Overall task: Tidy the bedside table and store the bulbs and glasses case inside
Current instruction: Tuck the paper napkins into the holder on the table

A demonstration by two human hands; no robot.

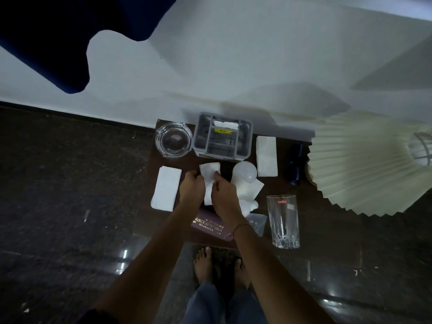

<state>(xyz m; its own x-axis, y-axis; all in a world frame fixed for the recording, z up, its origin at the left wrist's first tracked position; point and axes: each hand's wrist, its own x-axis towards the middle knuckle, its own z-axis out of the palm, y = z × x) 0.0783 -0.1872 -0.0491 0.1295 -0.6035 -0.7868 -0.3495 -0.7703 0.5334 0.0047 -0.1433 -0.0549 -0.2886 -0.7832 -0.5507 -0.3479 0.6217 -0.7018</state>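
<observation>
On the dark bedside table [224, 164] my left hand [191, 190] and my right hand [224, 195] both pinch a white tissue [209, 175] held between them. A white bulb [244, 175] lies just right of my right hand on another tissue. A second bulb [250, 205] lies partly hidden behind my right wrist. The maroon glasses case [208, 226] with gold lettering lies at the table's front edge under my forearms.
A glass ashtray [174, 140] and a grey organiser box [223, 139] stand at the back. Folded tissues lie at left [166, 188] and right [266, 155]. A tall tumbler [284, 220], a dark blue object [295, 164] and a pleated lampshade [364, 164] stand to the right.
</observation>
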